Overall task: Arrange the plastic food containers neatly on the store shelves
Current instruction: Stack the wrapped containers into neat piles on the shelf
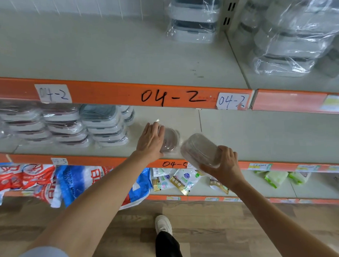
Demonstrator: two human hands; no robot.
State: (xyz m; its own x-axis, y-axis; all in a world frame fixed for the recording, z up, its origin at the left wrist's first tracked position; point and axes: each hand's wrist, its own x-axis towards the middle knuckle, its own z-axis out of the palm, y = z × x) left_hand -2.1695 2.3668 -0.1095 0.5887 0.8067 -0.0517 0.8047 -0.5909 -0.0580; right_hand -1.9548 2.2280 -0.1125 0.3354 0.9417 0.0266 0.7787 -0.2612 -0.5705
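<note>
A wrapped plastic food container (172,138) lies on the middle shelf (261,136) near its front edge. My left hand (150,139) rests flat on top of it, fingers spread. My right hand (222,163) grips a second wrapped container (201,149), tilted on its side just right of the first, over the shelf's orange front lip. To the left, three stacks of wrapped containers (68,126) stand in a row on the same shelf.
The upper shelf, marked 04-2, holds a container stack (194,18) at the back and more wrapped containers (292,37) to the right. Bags (41,181) and pouches (183,180) fill the lower shelf. My foot (163,223) stands on the wooden floor.
</note>
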